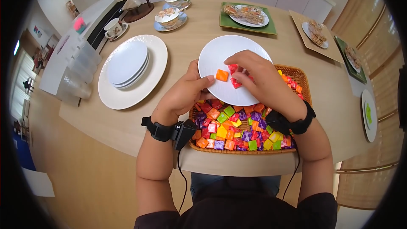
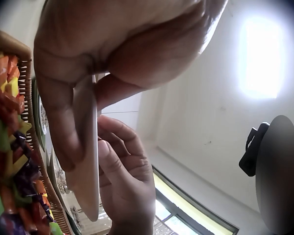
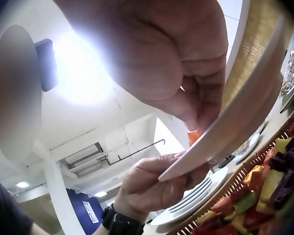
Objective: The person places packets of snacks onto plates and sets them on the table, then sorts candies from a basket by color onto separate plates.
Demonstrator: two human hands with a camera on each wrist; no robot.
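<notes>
The right hand (image 1: pixel 258 78) hides part of the red candies (image 1: pixel 234 76).

- We wear black straps on both wrists, each carrying a small black camera (image 1: pixel 183 132).
- Thin black cables (image 1: pixel 182 174) hang from them.
- Our short sleeves (image 1: pixel 322 205) are dark.

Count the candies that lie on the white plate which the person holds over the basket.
3 visible: an orange candy left of the right hand, and two red candies at its fingertips. The hand may hide others.
</notes>
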